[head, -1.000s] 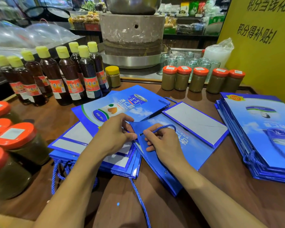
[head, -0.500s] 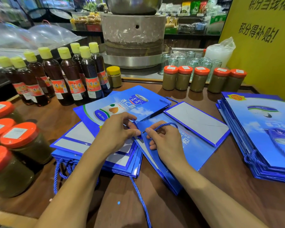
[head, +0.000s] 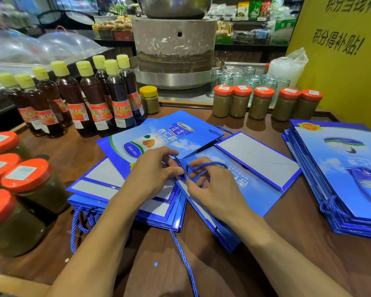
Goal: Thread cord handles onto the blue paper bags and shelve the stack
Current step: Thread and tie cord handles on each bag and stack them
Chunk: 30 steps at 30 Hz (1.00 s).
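1. My left hand (head: 152, 174) has its fingers curled, pinching the top edge of the blue paper bag (head: 251, 189), which lies at frame centre on the table (head: 298, 243).
2. My right hand (head: 216, 191) pinches the cord (head: 208, 164), which loops just above it.
3. The bag's edge sits between my hands. The cord's tail trails toward the bottom of the frame, so I judge the right hand feeds it.

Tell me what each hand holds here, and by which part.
The left hand pinches the blue bag by its open edge. The right hand pinches the cord close to its end, right beside that edge.
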Available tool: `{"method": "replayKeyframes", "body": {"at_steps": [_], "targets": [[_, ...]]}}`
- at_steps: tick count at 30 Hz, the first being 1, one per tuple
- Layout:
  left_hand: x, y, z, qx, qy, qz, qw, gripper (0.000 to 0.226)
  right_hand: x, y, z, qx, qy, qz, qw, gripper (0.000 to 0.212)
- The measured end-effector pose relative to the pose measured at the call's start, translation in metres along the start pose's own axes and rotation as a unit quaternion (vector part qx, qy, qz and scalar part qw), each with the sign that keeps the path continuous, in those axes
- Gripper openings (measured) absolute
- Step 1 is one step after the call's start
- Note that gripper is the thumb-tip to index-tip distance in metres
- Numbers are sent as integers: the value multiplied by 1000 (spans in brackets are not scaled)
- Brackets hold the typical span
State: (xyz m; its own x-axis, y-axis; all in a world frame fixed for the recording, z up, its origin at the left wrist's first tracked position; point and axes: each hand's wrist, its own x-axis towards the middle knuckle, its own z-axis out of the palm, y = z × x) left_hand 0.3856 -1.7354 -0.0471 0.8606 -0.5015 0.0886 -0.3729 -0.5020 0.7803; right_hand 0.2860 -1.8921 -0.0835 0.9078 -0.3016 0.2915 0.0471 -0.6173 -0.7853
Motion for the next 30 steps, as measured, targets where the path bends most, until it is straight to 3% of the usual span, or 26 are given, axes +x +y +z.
{"method": "replayKeyframes", "body": {"at_steps": [5,11,17,25,30], "targets": [[-4,6,-5,-18,-31,-19,999,73,-1,3,1,53,51,30,997,23],[-11,14,11,85,71,41,993,36,-1,4,6,108,54,61,991,21],[-11,11,10,152,76,-13,985,4,-1,5,3,83,62,53,993,17],[-4,6,14,144,70,-8,987,9,-3,2,4,38,51,45,997,7],[-4,7,16,156,69,-9,985,7,-4,0,5,23,48,38,998,33]]}}
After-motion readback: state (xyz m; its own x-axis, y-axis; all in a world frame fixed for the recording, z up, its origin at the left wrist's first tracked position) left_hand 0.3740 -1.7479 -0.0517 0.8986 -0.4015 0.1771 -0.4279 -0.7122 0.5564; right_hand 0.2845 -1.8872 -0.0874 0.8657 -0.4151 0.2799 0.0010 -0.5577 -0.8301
